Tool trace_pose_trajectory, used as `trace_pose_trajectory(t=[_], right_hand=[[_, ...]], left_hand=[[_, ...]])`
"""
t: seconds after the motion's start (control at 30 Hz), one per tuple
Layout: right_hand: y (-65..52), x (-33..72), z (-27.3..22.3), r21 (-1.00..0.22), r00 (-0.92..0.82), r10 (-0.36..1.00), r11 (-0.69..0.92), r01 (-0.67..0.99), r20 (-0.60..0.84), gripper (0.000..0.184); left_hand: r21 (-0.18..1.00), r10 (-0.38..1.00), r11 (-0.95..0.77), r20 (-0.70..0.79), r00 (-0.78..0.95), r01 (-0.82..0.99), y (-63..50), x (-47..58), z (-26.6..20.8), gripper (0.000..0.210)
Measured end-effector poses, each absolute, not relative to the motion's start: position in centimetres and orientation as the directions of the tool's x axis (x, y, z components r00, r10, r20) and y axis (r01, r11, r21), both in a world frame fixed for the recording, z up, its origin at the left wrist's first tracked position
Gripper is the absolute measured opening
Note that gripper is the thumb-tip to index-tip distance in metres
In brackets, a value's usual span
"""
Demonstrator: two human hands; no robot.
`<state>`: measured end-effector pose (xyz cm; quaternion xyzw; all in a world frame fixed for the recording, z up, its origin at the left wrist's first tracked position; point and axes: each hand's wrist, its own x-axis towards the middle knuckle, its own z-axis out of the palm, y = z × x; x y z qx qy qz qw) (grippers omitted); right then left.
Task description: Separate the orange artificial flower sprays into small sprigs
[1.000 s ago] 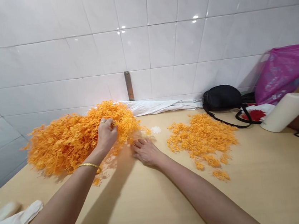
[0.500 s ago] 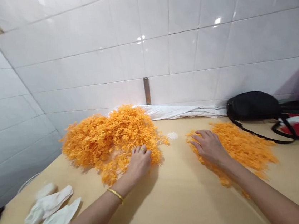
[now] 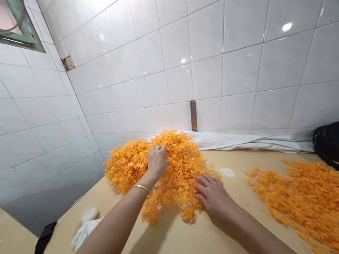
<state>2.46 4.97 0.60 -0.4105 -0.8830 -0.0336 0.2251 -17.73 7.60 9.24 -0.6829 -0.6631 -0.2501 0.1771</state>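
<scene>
The bushy pile of orange sprigs [image 3: 127,162] sits left of centre, a scalloped white disc [image 3: 227,172] just right, white cloth [image 3: 241,139] behind. The left hand [image 3: 157,161] curls into it, grip hidden; the right hand [image 3: 213,195], apart, fingers spread, now touches its near-right edge, having left the looser orange heap [image 3: 318,197] at right.

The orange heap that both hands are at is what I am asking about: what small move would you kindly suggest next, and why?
Perhaps the right hand could gently steady the near right edge of the orange heap: it lies there open, palm down, while the left hand is curled into the upper part, where a pull might drag loose strands along.
</scene>
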Motion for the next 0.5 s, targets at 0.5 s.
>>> trace_pose_trajectory(t=[0.5], right_hand=[[5.5,7.9,-0.5,-0.623,-0.221,0.839,0.523,0.581,0.498,0.021]], left_hand=[[0.087,0.835,-0.249,0.524,0.168,0.965,6.6,-15.4,6.2,0.022]])
